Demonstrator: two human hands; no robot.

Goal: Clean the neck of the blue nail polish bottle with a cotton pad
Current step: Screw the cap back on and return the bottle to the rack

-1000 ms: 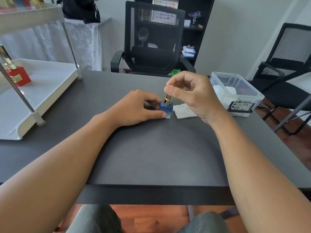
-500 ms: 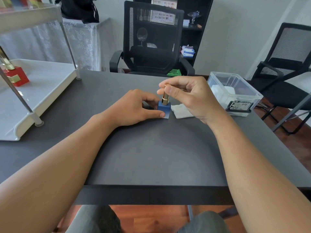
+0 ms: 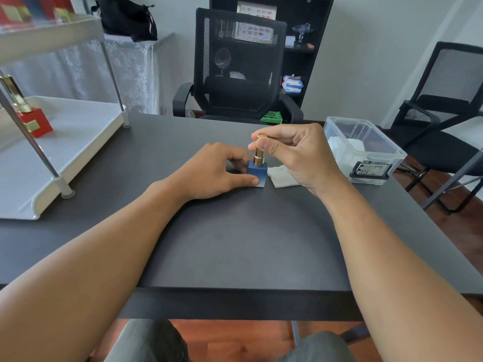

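Both of your hands are at the middle of the dark worktop [image 3: 235, 244], closed around the one small thing that matters. Your left hand [image 3: 217, 173] lies low on the surface with its thumb pressed against the front face of the blue nail polish bottle [image 3: 257, 173] and its fingers curled around the far side, so it grips the square body and pins it upright. Your right hand [image 3: 295, 155] comes in from above and to the right, thumb and forefinger pinched on the upper part of the gold cap [image 3: 259, 155], which stands straight up from the bottle; whether the cap is seated or loosened on the neck cannot be told, and the neck itself is hidden under it. Just to the right of the bottle, partly under your right palm, a white cotton pad [image 3: 281, 176] lies flat on the worktop, close to the bottle's base, though contact cannot be made out. Further right, near the worktop's edge, sits a clear plastic box [image 3: 366, 152] with something white inside and a black latch on its front. On the left stands a white tiered rack [image 3: 78, 142] whose lower tray holds a red bottle [image 3: 35, 124] with a gold cap. Across from you a black mesh chair [image 3: 240, 66] faces the worktop.
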